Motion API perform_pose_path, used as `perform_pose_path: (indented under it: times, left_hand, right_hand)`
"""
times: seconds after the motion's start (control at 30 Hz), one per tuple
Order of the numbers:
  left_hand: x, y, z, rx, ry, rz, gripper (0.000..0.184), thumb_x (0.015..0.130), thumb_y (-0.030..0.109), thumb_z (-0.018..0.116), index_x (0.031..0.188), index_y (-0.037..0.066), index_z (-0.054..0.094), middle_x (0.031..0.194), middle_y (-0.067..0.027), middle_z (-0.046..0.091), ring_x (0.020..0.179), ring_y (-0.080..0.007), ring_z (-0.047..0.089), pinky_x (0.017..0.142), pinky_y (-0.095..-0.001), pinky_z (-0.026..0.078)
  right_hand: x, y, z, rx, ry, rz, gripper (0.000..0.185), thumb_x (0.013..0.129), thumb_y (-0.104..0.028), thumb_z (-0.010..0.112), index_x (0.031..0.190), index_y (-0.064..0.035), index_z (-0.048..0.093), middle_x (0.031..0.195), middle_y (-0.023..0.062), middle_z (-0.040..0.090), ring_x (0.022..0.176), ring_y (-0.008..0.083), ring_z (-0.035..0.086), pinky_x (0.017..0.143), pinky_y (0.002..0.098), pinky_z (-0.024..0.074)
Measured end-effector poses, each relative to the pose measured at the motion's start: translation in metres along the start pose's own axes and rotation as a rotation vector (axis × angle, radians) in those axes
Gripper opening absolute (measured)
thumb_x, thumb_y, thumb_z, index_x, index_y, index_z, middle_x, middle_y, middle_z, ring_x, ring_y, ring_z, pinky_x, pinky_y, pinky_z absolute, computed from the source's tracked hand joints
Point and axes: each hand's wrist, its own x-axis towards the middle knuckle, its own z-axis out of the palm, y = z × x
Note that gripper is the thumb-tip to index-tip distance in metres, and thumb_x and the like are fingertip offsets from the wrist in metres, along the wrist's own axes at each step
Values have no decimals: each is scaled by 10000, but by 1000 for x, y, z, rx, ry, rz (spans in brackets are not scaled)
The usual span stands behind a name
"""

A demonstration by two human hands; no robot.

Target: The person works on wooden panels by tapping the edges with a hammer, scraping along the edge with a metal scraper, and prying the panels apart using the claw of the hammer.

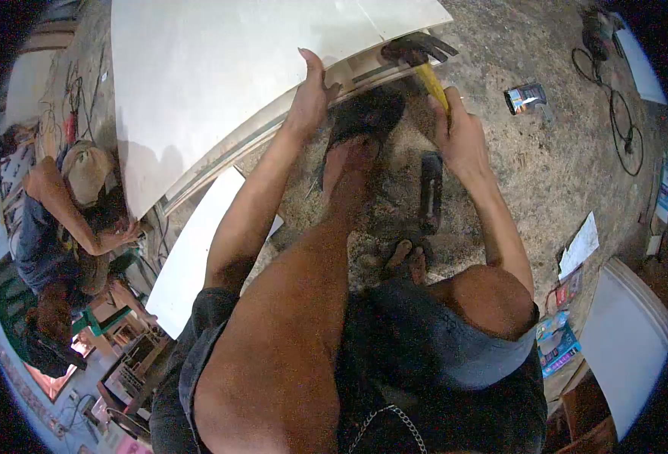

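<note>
A large white panel (235,68) with layered wooden edges fills the upper left. At its near edge is my left hand (315,98), its thumb raised against the white face and its fingers curled at the edge, partly hidden. My right hand (459,136) is wrapped round the yellow handle of a claw hammer (431,82). The hammer's dark head lies against the panel's edge, to the right of my left hand. Below the edge, between my hands, is my foot in a dark shoe or sandal (368,117).
A long dark tool or case (430,193) lies on the stained floor (530,166) between my legs. A small printed pack (527,98) and a black cable (618,129) are at right. Another person (69,212) crouches at left. White sheets (197,250) lie nearby.
</note>
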Motion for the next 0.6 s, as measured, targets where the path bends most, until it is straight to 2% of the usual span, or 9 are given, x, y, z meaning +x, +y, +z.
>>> perform_pose_path:
  times: [0.07, 0.17, 0.23, 0.3, 0.37, 0.43, 0.53, 0.57, 0.6]
  left_hand:
    - [2, -2, -4, 30, -117, 51, 1051, 763, 765, 93, 1379, -84, 17, 1450, -234, 93, 1325, -286, 204, 1061, -354, 231]
    - [-2, -2, -1, 72, -87, 70, 1034, 770, 754, 75, 1381, -79, 40, 1455, -218, 97, 1332, -276, 186, 1071, -349, 215]
    - [-1, 2, 2, 51, -90, 65, 1037, 766, 755, 66, 1380, -79, 29, 1453, -231, 79, 1335, -280, 172, 1077, -352, 205]
    - [-8, 5, 6, 37, -103, 51, 1040, 762, 756, 58, 1379, -80, 18, 1451, -245, 62, 1338, -285, 158, 1083, -356, 196]
    - [-8, 8, 15, 79, 49, 91, 1053, 749, 768, 56, 1381, -73, 5, 1451, -251, 48, 1339, -307, 150, 1091, -368, 174]
    - [1, 2, 2, 58, 6, 46, 1060, 745, 773, 60, 1381, -73, 2, 1450, -255, 44, 1337, -324, 153, 1091, -373, 170]
    - [1, -2, -2, 46, -42, 1, 1078, 733, 786, 68, 1381, -73, 4, 1450, -258, 46, 1334, -349, 157, 1090, -380, 164]
    - [-1, -1, 1, 62, -31, 12, 1086, 727, 790, 63, 1380, -76, 3, 1444, -269, 53, 1332, -356, 159, 1089, -384, 169]
    - [-7, 7, 8, 78, -20, 22, 1095, 721, 793, 59, 1379, -80, 2, 1439, -279, 60, 1330, -363, 162, 1087, -389, 174]
  right_hand:
    - [1, 1, 6, -23, -15, 31, 178, 911, -222, 475, 1019, -83, 449, 590, 267, 542, 588, 460, 553, 502, 531, 401]
    - [-2, 8, 19, -74, -19, 31, 194, 905, -219, 482, 1049, -91, 456, 600, 264, 551, 587, 451, 562, 504, 527, 414]
    - [8, 3, 9, -249, -43, -33, 219, 902, -220, 485, 1068, -80, 454, 596, 256, 553, 582, 443, 566, 502, 521, 422]
    - [6, 6, 4, -200, -43, -73, 219, 907, -207, 477, 1069, -62, 448, 583, 256, 538, 576, 446, 557, 493, 514, 406]
    - [15, 10, 0, -173, -26, -137, 219, 913, -195, 469, 1071, -44, 443, 571, 256, 523, 570, 450, 548, 484, 507, 390]
    - [8, 15, 8, -45, 48, -60, 247, 899, -177, 483, 1110, -56, 438, 576, 255, 527, 568, 450, 546, 479, 505, 408]
    - [7, 11, 7, 35, 80, -93, 242, 880, -147, 501, 1099, -67, 436, 578, 259, 524, 567, 452, 543, 468, 506, 408]
    - [6, 12, 12, 41, 85, -90, 242, 880, -147, 501, 1099, -67, 436, 578, 259, 524, 567, 452, 543, 468, 506, 408]
    - [6, 12, 16, -80, 42, -61, 248, 885, -187, 500, 1096, -72, 439, 599, 244, 544, 576, 442, 555, 485, 511, 415]
